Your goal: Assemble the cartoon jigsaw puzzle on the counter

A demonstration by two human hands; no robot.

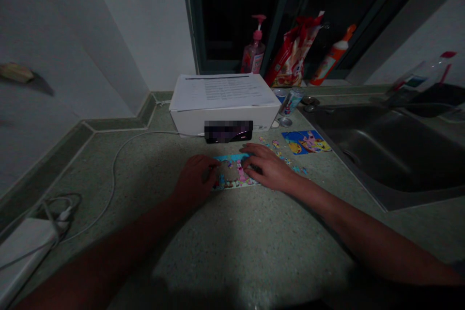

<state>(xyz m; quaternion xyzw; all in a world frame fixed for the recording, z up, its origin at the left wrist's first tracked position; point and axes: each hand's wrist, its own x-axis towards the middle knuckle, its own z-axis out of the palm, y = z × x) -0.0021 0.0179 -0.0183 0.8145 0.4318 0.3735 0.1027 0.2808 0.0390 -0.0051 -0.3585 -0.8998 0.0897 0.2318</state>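
Observation:
A partly filled jigsaw puzzle [240,184] lies flat on the green speckled counter, with bare gaps in its middle. My left hand [194,179] is at its left edge, fingers curled and thumb bent in against that edge. Over the right side rests my right hand [269,167], its fingers spread and touching the puzzle. Loose puzzle pieces [286,160] are scattered just beyond the right hand. To their right is a colourful cartoon picture card [307,142]. A phone [228,131] with a cable leans against a white box behind the puzzle.
The white box [225,92] bears a printed sheet. Beside it stand a drink can [291,101] and small lids [285,122]. A metal sink [392,140] is at the right. A pump bottle [253,53] and red bag [294,53] line the sill. A white cable [113,174] crosses the left.

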